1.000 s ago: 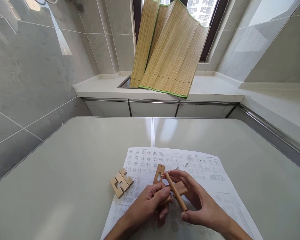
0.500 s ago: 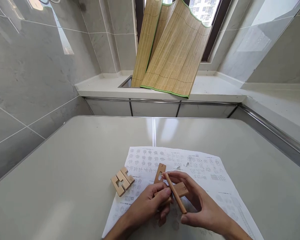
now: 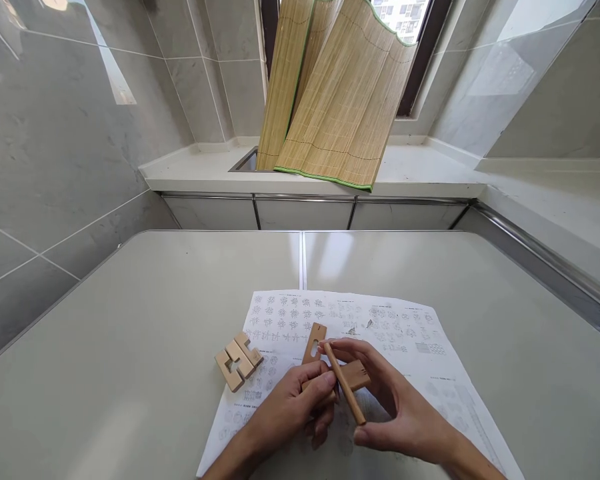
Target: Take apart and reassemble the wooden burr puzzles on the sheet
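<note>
My left hand (image 3: 293,408) is closed around flat wooden puzzle pieces near the front of the paper sheet. One slotted wooden piece (image 3: 318,331) sticks out beyond its fingers, with an oval hole and a small mark on its end. Another flat wooden piece (image 3: 357,376), with short dark marks at its tip, points to the right. My right hand (image 3: 405,410) grips a narrow wooden piece (image 3: 345,385) lengthwise, the thumb at its near end and fingertips at its far end. That narrow piece slants across the other two. Where the pieces meet is partly hidden by my left fingers.
Left of my hands, interlocked pale wooden blocks (image 3: 239,361) lie at the edge of a printed diagram sheet (image 3: 405,360). The sheet rests on a glossy light table (image 3: 105,347). Behind are a white ledge (image 3: 190,175) and a bamboo mat (image 3: 340,100) by the window.
The whole view has shifted slightly, so everything appears a little further left and higher. Both hands keep nearly the same hold on the wooden pieces.
</note>
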`<state>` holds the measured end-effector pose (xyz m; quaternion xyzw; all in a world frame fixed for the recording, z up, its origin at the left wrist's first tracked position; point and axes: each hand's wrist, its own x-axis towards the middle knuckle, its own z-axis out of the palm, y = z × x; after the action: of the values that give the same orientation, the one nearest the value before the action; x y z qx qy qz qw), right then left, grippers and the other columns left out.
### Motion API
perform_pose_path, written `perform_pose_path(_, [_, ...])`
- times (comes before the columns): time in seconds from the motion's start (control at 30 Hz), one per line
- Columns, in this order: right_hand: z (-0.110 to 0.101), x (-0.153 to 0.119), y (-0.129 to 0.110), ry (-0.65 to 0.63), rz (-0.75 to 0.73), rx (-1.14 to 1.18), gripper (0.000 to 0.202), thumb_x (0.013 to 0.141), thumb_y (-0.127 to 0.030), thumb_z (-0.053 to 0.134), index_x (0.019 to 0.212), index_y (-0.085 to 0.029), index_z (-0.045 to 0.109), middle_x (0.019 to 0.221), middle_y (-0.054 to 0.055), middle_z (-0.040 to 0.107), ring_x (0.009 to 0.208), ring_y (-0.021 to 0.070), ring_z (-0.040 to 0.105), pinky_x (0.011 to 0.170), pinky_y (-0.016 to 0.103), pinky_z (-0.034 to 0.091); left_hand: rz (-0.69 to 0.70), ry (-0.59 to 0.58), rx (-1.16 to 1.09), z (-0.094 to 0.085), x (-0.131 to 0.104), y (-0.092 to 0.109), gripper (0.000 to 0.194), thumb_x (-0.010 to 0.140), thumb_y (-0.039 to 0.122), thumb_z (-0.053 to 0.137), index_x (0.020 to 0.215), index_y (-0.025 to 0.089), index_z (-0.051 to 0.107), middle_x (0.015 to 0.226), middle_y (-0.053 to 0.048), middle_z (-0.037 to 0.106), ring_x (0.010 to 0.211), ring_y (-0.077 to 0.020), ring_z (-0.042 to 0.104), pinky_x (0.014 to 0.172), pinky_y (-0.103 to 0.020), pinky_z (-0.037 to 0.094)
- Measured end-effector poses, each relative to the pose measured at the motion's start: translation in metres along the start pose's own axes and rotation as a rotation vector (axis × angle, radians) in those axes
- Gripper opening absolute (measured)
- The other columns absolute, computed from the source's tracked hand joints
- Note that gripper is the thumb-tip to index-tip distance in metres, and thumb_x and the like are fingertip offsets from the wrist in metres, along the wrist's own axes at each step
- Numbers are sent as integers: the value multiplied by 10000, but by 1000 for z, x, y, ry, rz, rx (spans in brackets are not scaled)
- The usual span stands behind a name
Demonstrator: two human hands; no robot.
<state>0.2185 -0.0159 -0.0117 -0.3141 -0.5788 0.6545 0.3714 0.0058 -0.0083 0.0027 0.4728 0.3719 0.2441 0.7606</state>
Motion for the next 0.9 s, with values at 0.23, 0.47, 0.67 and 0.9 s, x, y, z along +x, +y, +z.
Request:
perform_pose_path(0.23, [-1,6,4,149,-28,39,711,851,-604,780,1457,-356,503,1584,117,481,1442,377,469,1197,609,372,103,221,-163,-3,-3,7,454,935,622,628,807,205,499,504,118,331,435,-68,243,468,-224,285])
perform_pose_path(0.47, [5,6,14,328,-4,-432,318,984,-484,636,1269,-345,612,1405,88,593,1279,342,579,1112,558,489,182,365,-162,-11,-4,5,427,997,551,569,759,213,465,535,95,367,466,-80,258,470,-214,313])
perform_pose_path(0.67, [12,12,25,296,-104,-709,643,886,-333,761,1462,-390,482,1554,72,451,1447,381,427,1183,614,416,257,435,-89,-13,-4,4,404,1027,532,509,792,203,493,638,53,522,453,-71,358,484,-230,351])
perform_pose_path(0.9, [19,38,37,220,-227,-879,804,808,-266,823,1507,-339,431,1553,95,503,1506,397,351,1217,656,344,285,486,-58,-11,-5,11,379,1036,489,503,827,179,567,727,16,603,486,-71,403,544,-241,378])
